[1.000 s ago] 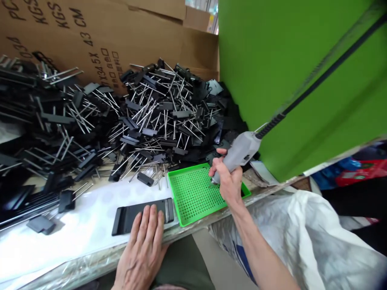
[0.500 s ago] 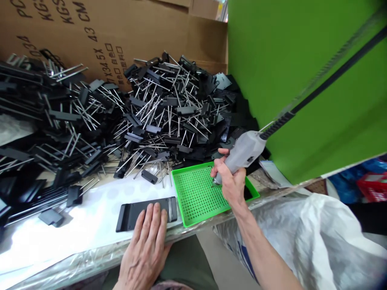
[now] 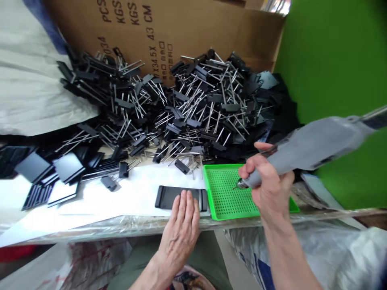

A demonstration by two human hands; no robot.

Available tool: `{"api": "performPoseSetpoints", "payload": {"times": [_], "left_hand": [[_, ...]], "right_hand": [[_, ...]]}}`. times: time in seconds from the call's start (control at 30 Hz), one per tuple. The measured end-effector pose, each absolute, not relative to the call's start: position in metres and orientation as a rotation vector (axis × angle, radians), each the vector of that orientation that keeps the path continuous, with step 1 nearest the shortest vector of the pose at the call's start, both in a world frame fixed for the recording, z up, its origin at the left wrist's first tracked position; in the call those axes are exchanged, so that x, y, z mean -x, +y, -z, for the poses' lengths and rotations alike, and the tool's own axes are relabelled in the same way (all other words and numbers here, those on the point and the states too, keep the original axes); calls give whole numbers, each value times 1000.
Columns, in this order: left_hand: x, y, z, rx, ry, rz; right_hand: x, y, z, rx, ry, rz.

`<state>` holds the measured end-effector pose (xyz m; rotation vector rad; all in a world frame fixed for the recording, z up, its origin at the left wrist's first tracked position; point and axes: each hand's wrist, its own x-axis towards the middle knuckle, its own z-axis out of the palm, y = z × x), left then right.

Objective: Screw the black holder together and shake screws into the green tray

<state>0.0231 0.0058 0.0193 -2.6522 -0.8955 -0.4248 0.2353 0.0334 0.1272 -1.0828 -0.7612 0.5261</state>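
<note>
Right hand (image 3: 267, 181) clamps its fingers round a grey rotary tool (image 3: 305, 149) over the green tray (image 3: 222, 205); left hand (image 3: 181, 229), fingers together, pins a black plate (image 3: 166, 197) steady beside it.

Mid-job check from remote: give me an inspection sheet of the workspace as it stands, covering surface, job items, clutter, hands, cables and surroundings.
Surface: white sheet, plastic film along its front edge.
Job items: handheld rotary tool, its bit over the green perforated tray; black slotted plate.
Clutter: heap of black parts with steel pins behind the tray.
Grippers: right hand, fingers wrapped round the tool; left hand, fingers flat on the plate.
Cables: black cord leaving the tool's rear.
Surroundings: cardboard box, green panel, white sack.
</note>
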Motion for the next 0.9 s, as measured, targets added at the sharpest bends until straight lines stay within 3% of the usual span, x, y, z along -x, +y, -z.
{"api": "performPoseSetpoints", "payload": {"times": [0.23,0.9], "left_hand": [[-8,-11,-14,2776,-938,783],[-17,-8,5,2784,-1003,822]], "right_hand": [[-235,32,-117,1201,-819,-456],[-275,26,-85,1350,-717,-346]]}}
